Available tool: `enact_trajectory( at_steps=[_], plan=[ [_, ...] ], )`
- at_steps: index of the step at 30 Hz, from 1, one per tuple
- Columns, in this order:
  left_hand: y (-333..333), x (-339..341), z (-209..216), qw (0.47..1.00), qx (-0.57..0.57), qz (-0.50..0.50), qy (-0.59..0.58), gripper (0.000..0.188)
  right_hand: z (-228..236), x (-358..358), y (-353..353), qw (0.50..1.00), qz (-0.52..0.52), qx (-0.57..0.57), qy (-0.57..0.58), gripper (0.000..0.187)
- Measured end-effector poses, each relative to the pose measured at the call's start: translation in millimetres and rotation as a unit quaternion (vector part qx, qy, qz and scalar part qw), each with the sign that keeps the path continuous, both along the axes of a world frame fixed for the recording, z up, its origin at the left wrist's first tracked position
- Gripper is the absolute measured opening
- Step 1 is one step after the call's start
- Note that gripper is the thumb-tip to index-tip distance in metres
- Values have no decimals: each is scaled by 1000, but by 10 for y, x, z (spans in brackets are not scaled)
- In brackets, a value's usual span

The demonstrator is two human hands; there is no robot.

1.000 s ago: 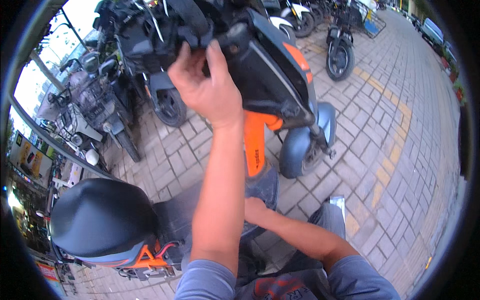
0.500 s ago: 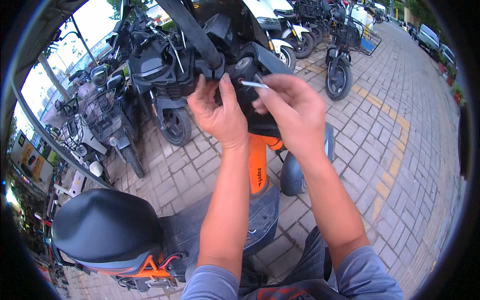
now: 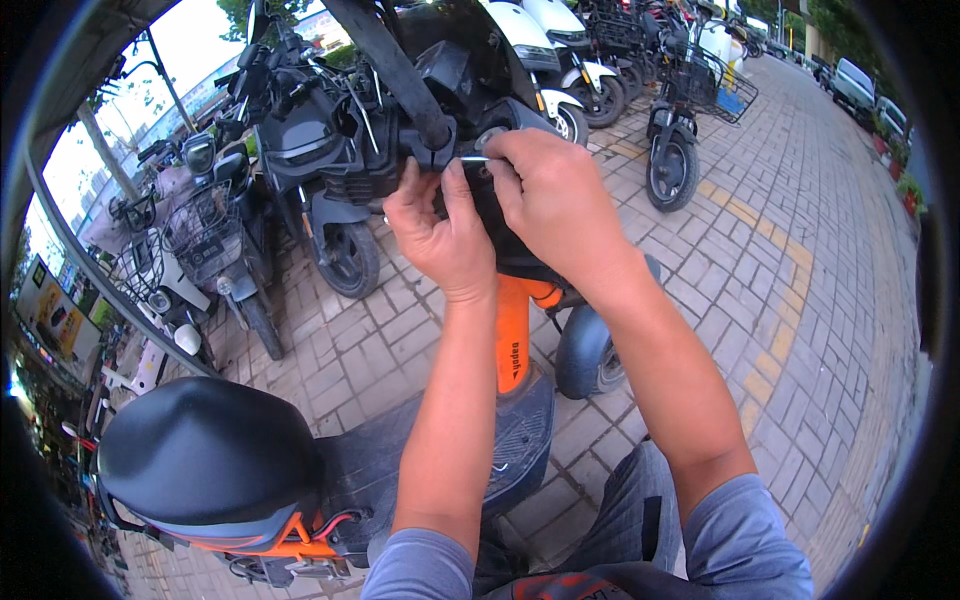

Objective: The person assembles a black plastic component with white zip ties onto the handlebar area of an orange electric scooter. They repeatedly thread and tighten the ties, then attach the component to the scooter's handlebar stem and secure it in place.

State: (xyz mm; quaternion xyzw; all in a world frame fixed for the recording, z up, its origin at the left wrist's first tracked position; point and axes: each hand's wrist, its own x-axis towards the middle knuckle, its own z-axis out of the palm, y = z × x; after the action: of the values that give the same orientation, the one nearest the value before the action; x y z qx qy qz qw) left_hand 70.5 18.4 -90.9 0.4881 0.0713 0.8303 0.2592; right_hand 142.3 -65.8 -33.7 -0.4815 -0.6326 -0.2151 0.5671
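An electric scooter with a black front cover and an orange stem stands in front of me. Under the black bar sits a black clamp with a slot in its lower end. My left hand is raised beneath this clamp, thumb and fingertips bent against its lower edge; some fingers are hidden. Pinched in my right hand is a thin silver metal rod, perhaps a hex key. It points left, its tip close to my left thumb and the clamp.
The scooter's black seat is at the lower left, beside the dark footboard. A front wheel lies right of the stem. Parked scooters line the far side. A basket bike stands at the far right on brick paving.
My right hand has moved left and turned over, bringing the silver rod's tip from beside the round lock to the clamp by my left thumb. My left hand has stayed nearly still.
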Motion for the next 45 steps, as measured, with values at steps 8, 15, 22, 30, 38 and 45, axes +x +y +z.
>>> enact_trajectory(
  at_steps=[8,15,22,30,38,45],
  plan=[
    [-11,-19,-6,1000,-1,17,20,31,3,0,-35,999,34,-2,27,7],
    [4,-14,-11,1000,1,-8,10,30,176,53,-59,994,-38,-33,-98,8],
    [-14,-37,-13,1000,-6,7,21,29,149,45,-68,987,-77,-27,-137,9],
    [-23,-56,-13,999,-11,7,31,27,-54,16,48,987,-80,71,-121,10],
    [-35,-52,-11,1000,-7,4,15,27,-171,-48,100,982,-82,153,-75,8],
    [-50,-55,-17,1000,-3,11,21,26,-237,-80,183,977,-66,190,-71,9]
  ],
)
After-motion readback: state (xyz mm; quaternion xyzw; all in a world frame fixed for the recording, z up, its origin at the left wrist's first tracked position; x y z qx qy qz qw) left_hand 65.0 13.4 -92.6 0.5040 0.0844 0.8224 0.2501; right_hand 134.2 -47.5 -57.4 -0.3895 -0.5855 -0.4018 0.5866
